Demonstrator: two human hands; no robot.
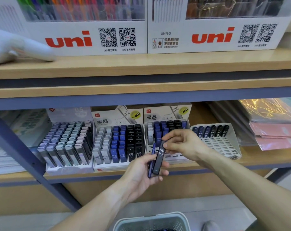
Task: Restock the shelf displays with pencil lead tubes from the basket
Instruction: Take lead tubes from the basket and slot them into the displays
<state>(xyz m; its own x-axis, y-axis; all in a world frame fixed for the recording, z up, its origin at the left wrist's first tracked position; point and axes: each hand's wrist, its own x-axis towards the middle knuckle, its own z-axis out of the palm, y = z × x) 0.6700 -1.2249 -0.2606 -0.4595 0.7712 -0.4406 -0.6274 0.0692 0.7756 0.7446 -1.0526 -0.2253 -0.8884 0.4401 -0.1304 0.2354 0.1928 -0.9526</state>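
Together, left hand (141,170) and right hand (183,144) grip lead tubes (158,160).

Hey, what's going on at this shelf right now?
A person is restocking pencil lead tubes. The left hand holds a couple of tubes, one black tube marked HB 0.5 and a blue tube behind it. The right hand pinches the black tube's top. Right behind the hands is a half-filled display box, and the basket sits below.
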